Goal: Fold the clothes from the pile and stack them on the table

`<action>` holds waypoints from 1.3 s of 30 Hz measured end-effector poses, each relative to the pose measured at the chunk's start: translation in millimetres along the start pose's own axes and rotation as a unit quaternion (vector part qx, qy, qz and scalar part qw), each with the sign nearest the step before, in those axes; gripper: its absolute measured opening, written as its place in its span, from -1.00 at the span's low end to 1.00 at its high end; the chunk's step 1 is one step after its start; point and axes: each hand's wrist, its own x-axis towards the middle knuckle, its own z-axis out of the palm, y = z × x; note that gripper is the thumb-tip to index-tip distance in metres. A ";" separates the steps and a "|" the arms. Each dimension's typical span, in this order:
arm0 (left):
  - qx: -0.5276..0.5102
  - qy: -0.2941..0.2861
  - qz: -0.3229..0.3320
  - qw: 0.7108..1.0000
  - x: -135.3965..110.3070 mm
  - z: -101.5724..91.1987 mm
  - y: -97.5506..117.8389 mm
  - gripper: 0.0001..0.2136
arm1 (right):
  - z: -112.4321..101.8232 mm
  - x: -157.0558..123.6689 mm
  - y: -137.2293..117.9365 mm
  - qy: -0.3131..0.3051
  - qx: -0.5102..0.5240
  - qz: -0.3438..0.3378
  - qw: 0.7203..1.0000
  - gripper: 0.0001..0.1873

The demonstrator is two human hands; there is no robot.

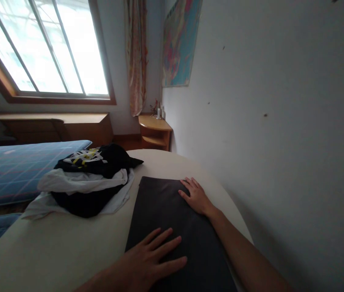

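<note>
A dark grey piece of folded fabric, apparently a garment whose kind I cannot make out, lies flat and lengthwise on the cream round table. My left hand rests over its near part with the fingers spread. Farther up, my right hand lies flat by the far right corner, fingers stretched out over the fabric. Neither hand grasps anything. To the left sits a rumpled pile of clothes, black with a white and yellow print on top and white cloth beneath.
A white wall runs close along the table's right side. Beyond the left edge is a blue checked mattress. Behind stand a small wooden corner shelf and a long wooden desk under a bright window.
</note>
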 end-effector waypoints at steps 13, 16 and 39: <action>0.059 0.318 -0.398 0.859 25.9 -17.1 -119.2 -0.48 | 8.8 7.1 20.4 0.153 0.039 0.089 0.984 -0.39; 0.040 0.355 -0.368 0.858 22.8 -15.8 -132.2 -0.49 | 4.7 9.2 23.0 0.152 0.047 0.092 0.983 -0.39; -0.255 0.252 -0.362 0.860 46.7 -84.9 -183.6 -0.81 | -25.6 15.3 46.8 -0.010 0.300 0.020 0.954 -0.71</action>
